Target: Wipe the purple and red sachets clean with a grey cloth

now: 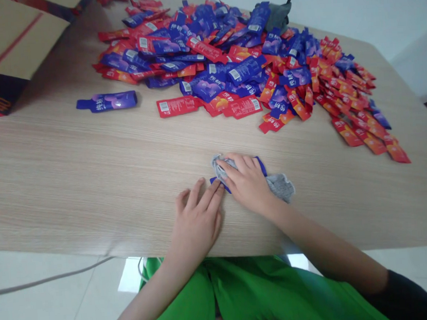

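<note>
Under my right hand (247,183) is a bunched grey cloth (281,187), pressed down onto a blue sachet (260,165) that lies flat on the table. Only the sachet's edges and one corner show; the rest is covered by the cloth and the hand. My right fingers are curled over the cloth. Just to the left, my left hand (197,214) rests flat with its fingers stretched out, the fingertips touching the sachet's near-left end.
A big heap of red and blue sachets (208,85) spreads across the back of the wooden table (72,179). One blue sachet (113,101) lies apart at the left, near a cardboard box (15,42). A dark grey pouch-like thing (279,16) sits behind the heap.
</note>
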`<state>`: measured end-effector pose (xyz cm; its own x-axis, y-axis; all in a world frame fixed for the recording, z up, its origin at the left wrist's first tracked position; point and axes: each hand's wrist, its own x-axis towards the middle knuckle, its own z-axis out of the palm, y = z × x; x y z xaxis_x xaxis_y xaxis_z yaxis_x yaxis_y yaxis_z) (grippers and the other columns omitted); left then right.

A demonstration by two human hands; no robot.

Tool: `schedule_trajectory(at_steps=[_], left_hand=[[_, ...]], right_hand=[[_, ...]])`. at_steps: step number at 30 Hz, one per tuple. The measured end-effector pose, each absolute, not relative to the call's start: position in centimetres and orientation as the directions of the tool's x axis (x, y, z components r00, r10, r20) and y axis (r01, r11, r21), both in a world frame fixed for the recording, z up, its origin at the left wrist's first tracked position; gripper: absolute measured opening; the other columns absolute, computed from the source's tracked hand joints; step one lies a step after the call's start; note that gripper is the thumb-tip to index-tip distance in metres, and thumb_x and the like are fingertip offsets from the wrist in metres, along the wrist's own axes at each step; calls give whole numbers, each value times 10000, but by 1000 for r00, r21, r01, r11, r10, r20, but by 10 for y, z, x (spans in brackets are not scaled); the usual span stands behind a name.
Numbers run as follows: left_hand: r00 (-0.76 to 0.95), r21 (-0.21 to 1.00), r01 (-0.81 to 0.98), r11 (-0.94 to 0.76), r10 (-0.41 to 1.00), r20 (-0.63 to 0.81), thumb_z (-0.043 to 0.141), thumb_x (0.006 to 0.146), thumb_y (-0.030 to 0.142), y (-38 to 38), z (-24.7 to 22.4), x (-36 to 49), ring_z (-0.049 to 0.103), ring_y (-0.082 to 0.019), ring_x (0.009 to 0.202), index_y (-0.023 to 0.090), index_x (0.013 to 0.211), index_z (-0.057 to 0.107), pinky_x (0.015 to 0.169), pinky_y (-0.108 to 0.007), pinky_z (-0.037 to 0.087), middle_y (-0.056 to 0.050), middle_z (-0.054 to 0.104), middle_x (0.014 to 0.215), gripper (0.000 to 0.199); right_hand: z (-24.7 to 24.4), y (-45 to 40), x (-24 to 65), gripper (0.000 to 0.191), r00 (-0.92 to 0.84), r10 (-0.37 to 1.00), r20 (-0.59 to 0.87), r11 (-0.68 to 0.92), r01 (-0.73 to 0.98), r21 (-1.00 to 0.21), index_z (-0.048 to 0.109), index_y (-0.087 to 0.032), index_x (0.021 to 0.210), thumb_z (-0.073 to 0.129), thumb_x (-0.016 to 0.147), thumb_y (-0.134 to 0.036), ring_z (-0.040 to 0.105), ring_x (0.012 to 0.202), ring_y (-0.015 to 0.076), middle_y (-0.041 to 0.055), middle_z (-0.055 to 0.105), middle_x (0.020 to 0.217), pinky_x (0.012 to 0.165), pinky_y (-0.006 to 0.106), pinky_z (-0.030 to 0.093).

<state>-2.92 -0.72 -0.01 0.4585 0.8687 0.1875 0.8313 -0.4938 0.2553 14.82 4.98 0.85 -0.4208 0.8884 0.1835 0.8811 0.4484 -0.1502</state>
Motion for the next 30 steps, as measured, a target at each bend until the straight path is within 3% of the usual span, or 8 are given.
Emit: schedule_trajectory(at_steps=[6,11,22,26,30], left_hand=[[473,242,830,-503,864,174,457,982,221,-7,0,-30,455,-344,1381,197,1412,547,1011,-535,362,-51,528,1510,440],[482,244,823,-513,858,180,464,980,224,-6,0,-31,460,-346,1372,204,1418,543,1004,-532,365,-50,550,1492,445],[481,253,817,-519,854,198,493,964,229,-5,1,-32,474,-353,1359,223,1420,551,1001,-531,398,-90,589,1451,460],[486,240,818,-523,851,199,480,964,219,-5,0,-31,468,-362,1362,204,1422,544,1001,-539,393,-94,588,1451,463],[488,244,818,-522,853,188,488,961,228,-5,0,-31,472,-361,1357,196,1344,605,1012,-540,380,-94,651,1367,402]], right_hand=[[2,51,169,426,-285,931,229,319,939,-130,585,-143,1347,393,1012,-322,512,1120,294,165,569,1312,914,447,383],[-5,52,194,436,-157,947,280,213,959,-186,584,-122,1344,386,1000,-303,500,1133,317,187,544,1288,944,486,433],[5,59,196,396,-71,880,469,315,827,-466,572,-193,1330,372,989,-215,560,1118,246,128,561,1165,1000,453,475],[21,52,158,390,-237,854,463,444,795,-413,568,-165,1335,378,994,-181,519,1181,235,147,544,1252,1023,402,446],[16,48,134,370,-434,859,271,495,840,-222,601,-188,1321,434,998,-259,504,1138,277,138,559,1324,975,438,422]])
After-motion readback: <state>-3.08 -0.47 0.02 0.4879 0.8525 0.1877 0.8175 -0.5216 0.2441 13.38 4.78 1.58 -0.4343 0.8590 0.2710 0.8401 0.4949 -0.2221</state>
